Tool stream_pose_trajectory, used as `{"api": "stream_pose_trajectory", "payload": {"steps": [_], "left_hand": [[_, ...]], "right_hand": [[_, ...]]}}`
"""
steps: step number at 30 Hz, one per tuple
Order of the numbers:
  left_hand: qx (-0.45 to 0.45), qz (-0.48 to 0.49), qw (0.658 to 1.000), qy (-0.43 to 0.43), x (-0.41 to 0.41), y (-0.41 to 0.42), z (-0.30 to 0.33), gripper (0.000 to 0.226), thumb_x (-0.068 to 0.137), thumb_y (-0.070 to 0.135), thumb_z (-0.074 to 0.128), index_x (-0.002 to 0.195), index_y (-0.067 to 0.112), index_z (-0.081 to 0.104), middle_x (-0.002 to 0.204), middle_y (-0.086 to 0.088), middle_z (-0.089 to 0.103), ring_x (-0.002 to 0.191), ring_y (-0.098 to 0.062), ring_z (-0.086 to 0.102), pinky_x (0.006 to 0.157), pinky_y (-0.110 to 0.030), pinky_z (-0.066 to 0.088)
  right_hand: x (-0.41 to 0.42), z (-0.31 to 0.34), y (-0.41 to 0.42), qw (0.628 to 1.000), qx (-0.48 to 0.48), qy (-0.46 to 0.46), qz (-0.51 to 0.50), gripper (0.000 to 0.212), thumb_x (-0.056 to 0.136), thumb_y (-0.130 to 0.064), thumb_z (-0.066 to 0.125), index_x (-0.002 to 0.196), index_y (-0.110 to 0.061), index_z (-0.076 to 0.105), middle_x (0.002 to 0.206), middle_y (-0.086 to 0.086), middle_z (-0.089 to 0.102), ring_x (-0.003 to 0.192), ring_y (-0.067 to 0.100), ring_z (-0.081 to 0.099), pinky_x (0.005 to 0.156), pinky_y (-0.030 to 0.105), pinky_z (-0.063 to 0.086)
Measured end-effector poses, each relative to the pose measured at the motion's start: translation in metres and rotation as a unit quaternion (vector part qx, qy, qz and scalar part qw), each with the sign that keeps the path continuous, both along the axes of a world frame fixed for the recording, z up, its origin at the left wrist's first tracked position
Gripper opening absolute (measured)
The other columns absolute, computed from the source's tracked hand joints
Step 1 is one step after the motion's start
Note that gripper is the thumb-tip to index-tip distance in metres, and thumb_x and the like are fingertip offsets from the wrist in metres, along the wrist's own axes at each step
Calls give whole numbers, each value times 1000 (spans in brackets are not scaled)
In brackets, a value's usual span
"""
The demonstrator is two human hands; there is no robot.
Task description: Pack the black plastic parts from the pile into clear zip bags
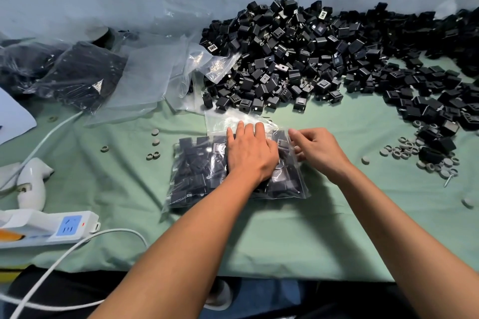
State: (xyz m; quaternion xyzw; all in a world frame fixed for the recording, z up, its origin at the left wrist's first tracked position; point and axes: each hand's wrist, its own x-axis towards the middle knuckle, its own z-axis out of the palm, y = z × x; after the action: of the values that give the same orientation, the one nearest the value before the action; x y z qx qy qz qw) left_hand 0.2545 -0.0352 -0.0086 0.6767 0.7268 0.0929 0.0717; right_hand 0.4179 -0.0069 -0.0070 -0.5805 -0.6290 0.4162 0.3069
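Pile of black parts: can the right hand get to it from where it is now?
Probably yes. The right hand pinches the filled zip bag's right edge, and only bare green cloth lies between it and the pile. It would have to let go first.

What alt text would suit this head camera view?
The left hand presses flat on a filled clear zip bag of black plastic parts while the right hand pinches its edge. A large pile of black parts lies behind on the green cloth.

Person: 2 bare forearms, 2 bare hands.
Left hand (250, 155), right hand (320, 149): no sleeves, gloves, rings or watch visible; short nails.
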Motion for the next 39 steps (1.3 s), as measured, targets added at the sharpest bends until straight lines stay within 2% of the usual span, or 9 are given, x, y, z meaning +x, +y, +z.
{"api": "stream_pose_trajectory", "payload": {"steps": [4, 9, 14, 21, 25, 29, 33, 36, 39], "left_hand": [[2, 0, 1000, 2, 0, 0, 0, 54, 101, 38, 25, 146, 12, 39, 154, -14, 44, 150, -31, 27, 125, -56, 11], [13, 4, 1000, -10, -1, -1, 1, 51, 99, 36, 27, 140, 12, 43, 147, -13, 49, 144, -31, 34, 123, -55, 16], [27, 7, 999, -22, 0, -2, 0, 51, 97, 35, 26, 138, 12, 44, 143, -14, 52, 139, -31, 39, 122, -56, 19], [41, 8, 993, -109, -1, 1, 4, 47, 100, 31, 31, 142, 14, 42, 146, -10, 50, 141, -27, 38, 125, -56, 12], [101, 31, 975, -196, -17, 7, 14, 32, 98, 26, 34, 122, 14, 51, 114, 1, 56, 107, -18, 50, 110, -50, 37], [101, 54, 975, -193, -39, 17, 17, 22, 100, 21, 38, 116, 14, 52, 110, -3, 58, 100, -20, 52, 93, -39, 45], [84, 58, 981, -164, -50, 23, 15, 28, 100, 20, 38, 123, 13, 52, 120, -5, 59, 104, -18, 50, 89, -34, 40], [63, 19, 988, -138, -49, 24, 13, 23, 103, 24, 38, 117, 16, 54, 117, -2, 60, 101, -18, 52, 84, -33, 40], [26, -62, 992, -104, -42, 25, 11, 25, 106, 37, 41, 116, 20, 56, 118, 0, 62, 107, -20, 57, 91, -39, 48]], "right_hand": [[-11, 3, -5, 998, 21, -63, -22, 25, 83, -47, 80, 87, -23, 79, 74, -7, 75, 66, 5, 65, 61, 23, 46], [-19, 3, -4, 995, 22, -28, -91, 6, 82, -20, 81, 82, -15, 77, 73, 1, 75, 74, 19, 72, 70, 30, 55], [-16, -2, -3, 992, -28, 42, -120, 15, 90, -9, 73, 75, -9, 71, 72, 12, 75, 75, 33, 76, 81, 55, 61], [-21, -2, -4, 990, -27, 38, -136, 13, 94, -16, 66, 81, -12, 68, 82, 12, 74, 87, 34, 73, 87, 56, 59], [-20, -1, -6, 991, -20, 37, -130, 13, 97, -16, 65, 85, -13, 68, 82, 10, 75, 82, 31, 74, 85, 56, 60], [-16, 6, -6, 996, -35, 25, -82, 10, 99, -12, 64, 89, -12, 67, 75, 9, 75, 70, 28, 74, 76, 54, 63], [-13, 16, -8, 995, -45, 51, -73, 9, 92, -5, 72, 87, -5, 64, 77, 15, 76, 62, 23, 72, 59, 37, 59], [-23, 18, -14, 998, -19, -9, -58, 25, 75, -10, 88, 86, -11, 66, 77, 7, 77, 67, 19, 76, 64, 39, 62], [-31, 21, -16, 996, -5, -55, -63, 31, 68, -13, 93, 86, -13, 67, 79, 3, 75, 76, 21, 75, 71, 45, 63]]}}
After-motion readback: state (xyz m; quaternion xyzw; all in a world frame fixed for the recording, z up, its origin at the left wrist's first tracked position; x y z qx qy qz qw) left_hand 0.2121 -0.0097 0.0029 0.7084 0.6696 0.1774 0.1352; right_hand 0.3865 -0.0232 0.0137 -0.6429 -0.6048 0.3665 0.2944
